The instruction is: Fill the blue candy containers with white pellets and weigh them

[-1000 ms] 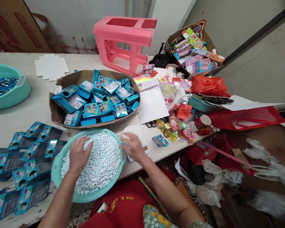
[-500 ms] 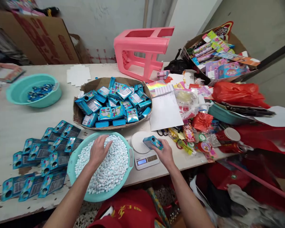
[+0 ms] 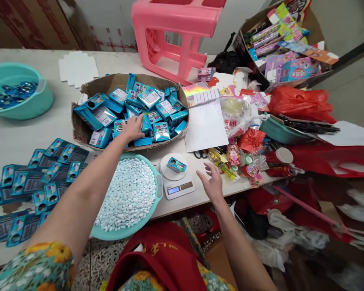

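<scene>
Left hand [image 3: 134, 128] over blue boxes [image 3: 149, 97], right hand [image 3: 211, 182] spread near a scale [image 3: 180, 190]

The left hand's fingers rest among the boxes in a cardboard carton [image 3: 78, 133]; whether they grip one cannot be told. The right is empty, fingers apart. One small box [image 3: 176, 165] lies on the scale's plate [image 3: 166, 174], beside a turquoise basin [image 3: 121, 235] of pale pellets [image 3: 127, 194]. The white table [image 3: 9, 137] beneath is worn in brown patches at left and cluttered with packets [image 3: 233, 154] at right. Behind, a pink stool [image 3: 176, 18] lies sideways before a pale wall [image 3: 112, 12]; speckled floor [image 3: 103, 254] shows below.
</scene>
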The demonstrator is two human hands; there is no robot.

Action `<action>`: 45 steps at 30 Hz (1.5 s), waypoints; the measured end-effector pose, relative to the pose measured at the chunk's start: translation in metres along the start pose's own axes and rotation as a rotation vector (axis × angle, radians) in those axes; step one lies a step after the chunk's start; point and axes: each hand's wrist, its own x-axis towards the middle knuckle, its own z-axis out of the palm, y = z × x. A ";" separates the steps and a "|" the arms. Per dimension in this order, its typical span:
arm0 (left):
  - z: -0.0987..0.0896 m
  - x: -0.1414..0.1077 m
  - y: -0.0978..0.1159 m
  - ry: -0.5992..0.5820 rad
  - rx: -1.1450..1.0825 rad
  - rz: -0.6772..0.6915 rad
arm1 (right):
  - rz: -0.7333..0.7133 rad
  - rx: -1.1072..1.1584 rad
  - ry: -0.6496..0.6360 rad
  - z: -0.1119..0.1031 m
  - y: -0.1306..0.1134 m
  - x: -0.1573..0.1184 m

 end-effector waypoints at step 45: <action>0.002 -0.184 0.010 -0.420 -1.092 -0.314 | 0.752 1.083 0.031 -0.028 0.030 -0.043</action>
